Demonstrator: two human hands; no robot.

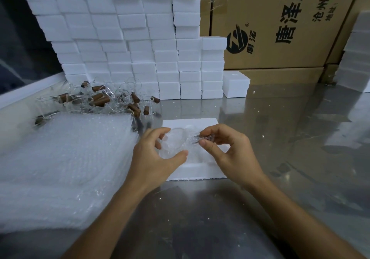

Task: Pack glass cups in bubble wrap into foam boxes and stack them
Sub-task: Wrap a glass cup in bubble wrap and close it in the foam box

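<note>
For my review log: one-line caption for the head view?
Both hands, left hand and right hand, hold a bubble-wrapped glass cup over an open foam box.

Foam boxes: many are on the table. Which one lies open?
The open foam box right under the left hand and right hand, which hold a bubble-wrapped glass cup over it. The stacked foam boxes behind are all closed.

Clear glass cup (173, 144) in bubble wrap held over open white foam box half (192, 170) on reflective metal table (280, 158). Left hand (158, 156) curled round cup body; right hand (224, 148) pinching wrapped brown handle. Stack of bubble-wrap sheets (60, 164) at left. Pile of unwrapped brown-handled glass cups (100, 100) behind. Wall of stacked white foam boxes (124, 42) beyond; printed brown cardboard cartons (280, 18) at right rear.
</note>
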